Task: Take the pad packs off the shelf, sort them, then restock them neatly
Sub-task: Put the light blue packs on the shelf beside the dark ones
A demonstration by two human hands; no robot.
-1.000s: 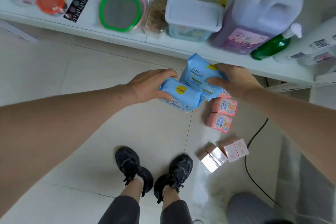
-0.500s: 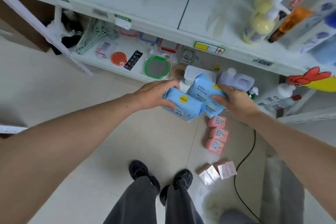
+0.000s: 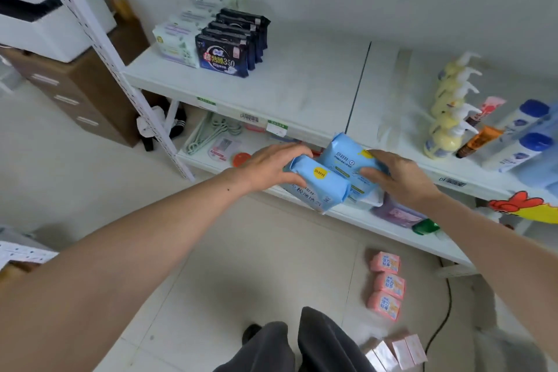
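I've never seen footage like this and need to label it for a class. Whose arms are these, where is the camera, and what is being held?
There is no machine here. The arms belong to a person wearing a wide-angle camera on the head, so the single view looks forward and down over their own hands, legs and the floor.

The left hand grips one light blue pad pack, and the right hand grips a second blue pack. Both are held in the air in front of the white shelf.

On that shelf stand a row of dark navy pad packs and, beside them, a row of pale packs. Yellow pump bottles stand further right.

On the floor lie three pink packs in a line and some small pale boxes.
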